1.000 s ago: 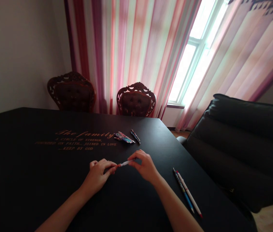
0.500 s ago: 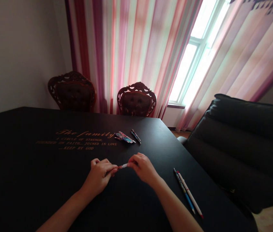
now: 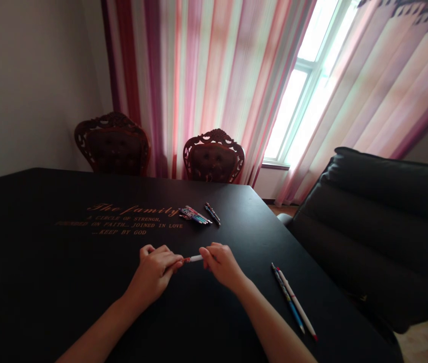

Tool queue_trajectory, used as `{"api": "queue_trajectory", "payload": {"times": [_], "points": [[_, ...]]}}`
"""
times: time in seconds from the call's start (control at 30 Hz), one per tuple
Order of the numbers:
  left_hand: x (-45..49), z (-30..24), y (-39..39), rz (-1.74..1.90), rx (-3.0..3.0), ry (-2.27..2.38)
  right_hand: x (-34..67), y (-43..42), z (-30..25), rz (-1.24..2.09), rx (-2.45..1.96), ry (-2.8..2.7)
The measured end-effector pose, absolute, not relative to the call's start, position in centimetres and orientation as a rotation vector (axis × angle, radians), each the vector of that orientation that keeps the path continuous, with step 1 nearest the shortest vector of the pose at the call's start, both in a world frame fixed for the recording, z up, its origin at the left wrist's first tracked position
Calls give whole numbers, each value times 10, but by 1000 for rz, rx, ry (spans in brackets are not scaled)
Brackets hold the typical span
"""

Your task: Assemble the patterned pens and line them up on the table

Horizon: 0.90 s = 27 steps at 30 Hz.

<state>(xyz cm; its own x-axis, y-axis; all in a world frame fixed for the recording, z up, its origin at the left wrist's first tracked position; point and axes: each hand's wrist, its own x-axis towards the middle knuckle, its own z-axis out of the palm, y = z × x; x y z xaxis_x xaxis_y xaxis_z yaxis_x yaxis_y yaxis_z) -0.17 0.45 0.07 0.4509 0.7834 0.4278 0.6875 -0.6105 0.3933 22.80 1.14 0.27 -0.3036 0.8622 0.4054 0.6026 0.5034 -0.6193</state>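
Note:
A red and white pen (image 3: pixel 196 258) spans the gap between my two hands, low over the black table (image 3: pixel 85 282). The fingertips of my left hand (image 3: pixel 157 267) pinch its red end. Curled around the white end is my right hand (image 3: pixel 221 262), thumb on top, hiding the pen's far tip. To the right of my right forearm lie a blue patterned pen (image 3: pixel 288 298) and a white pen with red ends (image 3: pixel 297 303), side by side.
A bunch of several pens (image 3: pixel 196 215) lies beyond my hands, with dark pens (image 3: pixel 212 214) just right of it. Two carved chairs (image 3: pixel 214 159) stand behind the table's far edge. A black recliner (image 3: pixel 380 227) is at the right.
My right hand has shifted slightly along the pen, and a little more of the white part shows between the hands. My left hand stays nearly in place, still pinching.

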Motion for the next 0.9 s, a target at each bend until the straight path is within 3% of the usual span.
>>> {"api": "queue_trajectory", "payload": {"times": [0.9], "points": [[-2, -1, 6, 940, 2398, 1244, 221, 8, 3, 618, -1165, -1924]]}}
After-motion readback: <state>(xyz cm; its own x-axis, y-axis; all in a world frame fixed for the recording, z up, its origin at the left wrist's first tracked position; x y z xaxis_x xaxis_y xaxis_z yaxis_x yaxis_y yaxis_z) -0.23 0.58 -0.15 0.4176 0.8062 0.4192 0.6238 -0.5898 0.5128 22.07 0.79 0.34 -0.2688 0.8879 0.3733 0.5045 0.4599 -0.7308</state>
